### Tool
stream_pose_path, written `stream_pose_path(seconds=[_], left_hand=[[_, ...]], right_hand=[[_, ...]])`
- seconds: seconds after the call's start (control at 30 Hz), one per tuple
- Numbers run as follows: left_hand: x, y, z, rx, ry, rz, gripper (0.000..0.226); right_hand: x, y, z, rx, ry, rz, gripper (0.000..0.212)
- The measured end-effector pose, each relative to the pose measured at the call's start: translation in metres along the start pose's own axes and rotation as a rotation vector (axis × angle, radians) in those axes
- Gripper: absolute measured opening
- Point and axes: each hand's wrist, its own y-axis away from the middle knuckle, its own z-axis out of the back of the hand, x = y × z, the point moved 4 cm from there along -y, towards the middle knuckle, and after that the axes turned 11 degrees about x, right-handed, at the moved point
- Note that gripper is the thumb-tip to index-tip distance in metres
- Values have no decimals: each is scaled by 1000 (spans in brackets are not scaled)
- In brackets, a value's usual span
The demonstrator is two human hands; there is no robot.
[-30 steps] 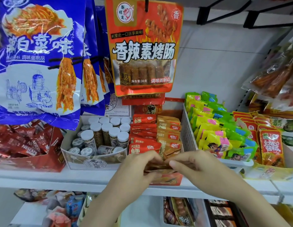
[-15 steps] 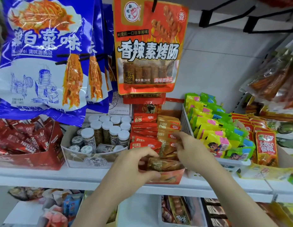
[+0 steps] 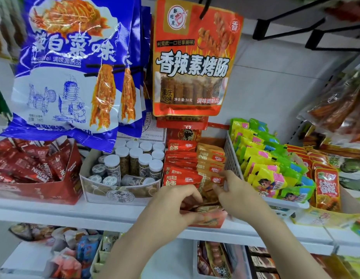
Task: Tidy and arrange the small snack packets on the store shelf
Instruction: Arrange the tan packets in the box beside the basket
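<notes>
White store shelf (image 3: 54, 214) before us carries an orange tray (image 3: 211, 220) of small snack packets (image 3: 195, 158). Our left hand (image 3: 171, 206) and right hand (image 3: 237, 194) curl fingers onto the front packets. We judge them light, soft, slippery; pinch the edges.

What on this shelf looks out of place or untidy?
In the jar box, several white-capped jars lie on their sides while the rest stand upright. At the front of the red snack box, brown packets lie loose and flat between both hands, unlike the upright rows behind.
</notes>
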Motion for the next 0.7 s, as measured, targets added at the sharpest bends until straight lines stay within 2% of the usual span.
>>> stream_pose_path(seconds=[0.07, 0.1, 0.2, 0.27, 0.37, 0.47, 0.57, 0.7], left_hand=[[-4, 2, 4, -18, 23, -17, 43], [-6, 3, 7, -29, 48, -32, 43], [-15, 1, 18, -81, 164, -78, 14], [-20, -4, 25, -155, 128, -93, 6], [-24, -15, 31, -238, -44, -84, 12], [-32, -38, 31, -159, -344, -72, 13], [-36, -70, 24, 16, -699, -38, 19], [-39, -99, 13, 110, -949, -43, 26]], right_hand=[[0, -1, -1, -15, -59, 29, 44], [0, 1, -2, -26, -108, 61, 45], [-1, 17, -7, -69, -204, 213, 58], [-2, 26, -8, -93, -221, 282, 64], [-6, 30, 7, -210, -258, 311, 37], [-6, 34, 31, -391, -215, 357, 16], [-13, 33, 44, -356, -255, 329, 12], [-18, 24, 53, -286, -237, 335, 28]])
